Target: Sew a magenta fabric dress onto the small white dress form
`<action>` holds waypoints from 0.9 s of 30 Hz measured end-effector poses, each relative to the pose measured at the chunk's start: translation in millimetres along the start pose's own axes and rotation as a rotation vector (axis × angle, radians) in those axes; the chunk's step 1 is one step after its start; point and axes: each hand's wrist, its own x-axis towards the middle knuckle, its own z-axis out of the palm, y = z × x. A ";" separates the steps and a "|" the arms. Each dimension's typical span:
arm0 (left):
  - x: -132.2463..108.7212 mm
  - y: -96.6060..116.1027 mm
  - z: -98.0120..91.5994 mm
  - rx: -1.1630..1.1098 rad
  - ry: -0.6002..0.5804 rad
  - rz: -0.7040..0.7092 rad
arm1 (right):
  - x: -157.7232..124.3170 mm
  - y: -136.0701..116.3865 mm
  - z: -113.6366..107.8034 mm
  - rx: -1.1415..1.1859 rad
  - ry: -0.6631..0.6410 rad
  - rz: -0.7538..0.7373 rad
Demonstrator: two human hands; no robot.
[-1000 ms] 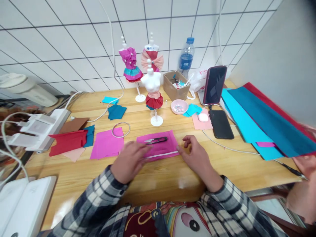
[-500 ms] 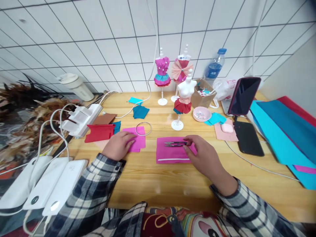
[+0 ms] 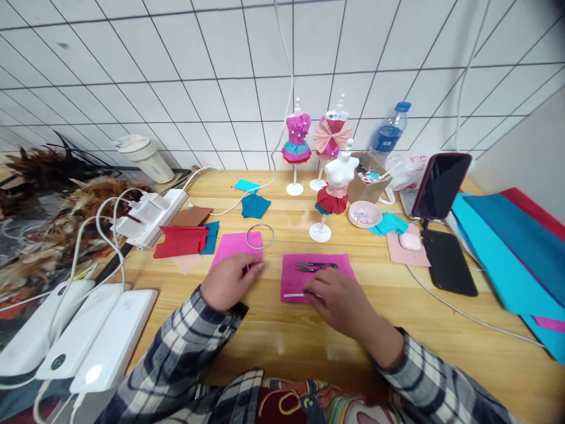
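White strip (image 3: 293, 295) lies on the magenta cloth (image 3: 342, 263), snips (image 3: 315, 267) idle; right hand (image 3: 335, 300) covers it, grip unclear; left hand (image 3: 229, 281), loosely curled, touches the pink sheet (image 3: 233, 242).

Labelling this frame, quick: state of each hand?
Left hand: fingers curled on pink fabric square; grip cannot be told.
Right hand: open, flat on magenta fabric rectangle.

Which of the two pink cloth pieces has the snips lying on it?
The darker piece under the right hand; the lighter piece at the left hand bears only a ring.
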 end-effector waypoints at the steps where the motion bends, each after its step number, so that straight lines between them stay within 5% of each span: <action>1: -6.1 4.4 1.8 -0.077 -0.044 -0.042 | 2.8 -4.7 5.0 -0.043 -0.027 -0.076; 8: -26.8 13.2 13.4 -0.638 -0.446 -0.450 | 11.8 -21.5 23.9 -0.222 -0.064 -0.221; 14: -26.9 24.5 23.7 -0.782 -0.669 -0.587 | 7.3 -13.9 23.0 -0.286 -0.014 -0.196; 21: -19.7 16.4 27.2 -0.800 -0.390 -0.593 | 6.1 -13.5 23.4 -0.245 -0.043 -0.208; 25: -15.2 14.1 29.9 -0.839 -0.129 -0.533 | 9.4 -14.2 23.6 -0.334 0.025 -0.191; 27: -14.9 15.6 31.4 -0.846 -0.115 -0.553 | 10.7 -14.7 23.7 -0.350 0.086 -0.159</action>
